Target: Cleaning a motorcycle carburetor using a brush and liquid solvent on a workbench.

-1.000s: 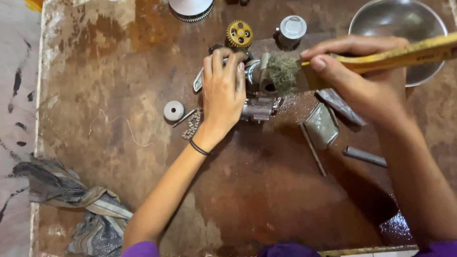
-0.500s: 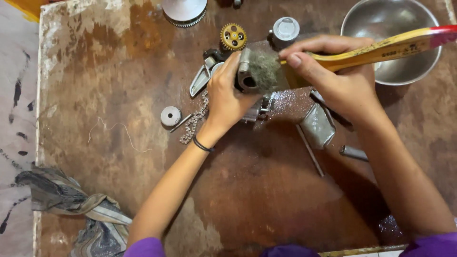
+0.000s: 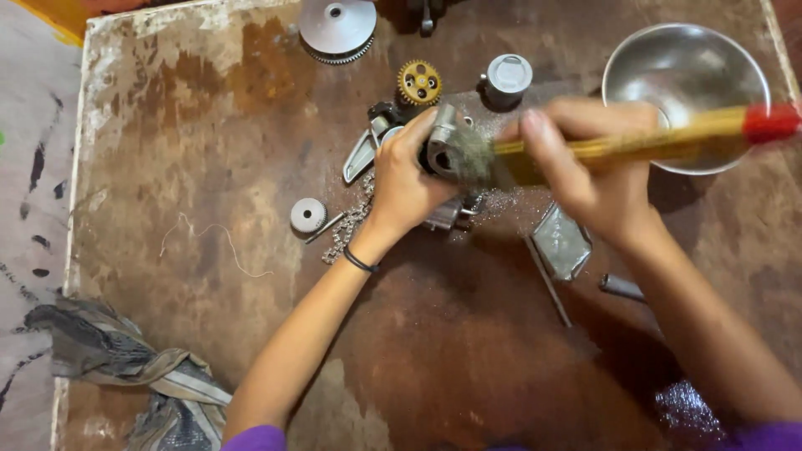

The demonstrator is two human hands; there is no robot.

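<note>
The left hand (image 3: 409, 179) closes around a small grey metal engine part (image 3: 443, 150) just above the middle of the frame, fingers wrapped over its top and a thin black band at the wrist. The right hand (image 3: 589, 179) grips the yellow wooden handle of a paintbrush with a red end (image 3: 668, 142), thumb and fingers clamped along the shaft; the blurred grey bristles press against the metal part right beside the left fingers.

Under both hands lies more grey metal hardware on the stained brown workbench (image 3: 209, 167), with a wet, speckled patch around it. Just above the hands sit a yellow toothed gear (image 3: 418, 83) and a short grey metal cylinder (image 3: 506, 77). A round steel bowl (image 3: 668, 67) stands in the upper right, partly behind the brush handle. A large silver disc with a toothed rim (image 3: 336, 29) lies at the top edge. Left of the wrist rest a small round grey gear (image 3: 307, 215) and a length of metal chain (image 3: 347, 230). A flat grey metal plate (image 3: 561, 242) lies below the right hand. Crumpled dark rags (image 3: 125, 376) hang at the lower left corner.
</note>
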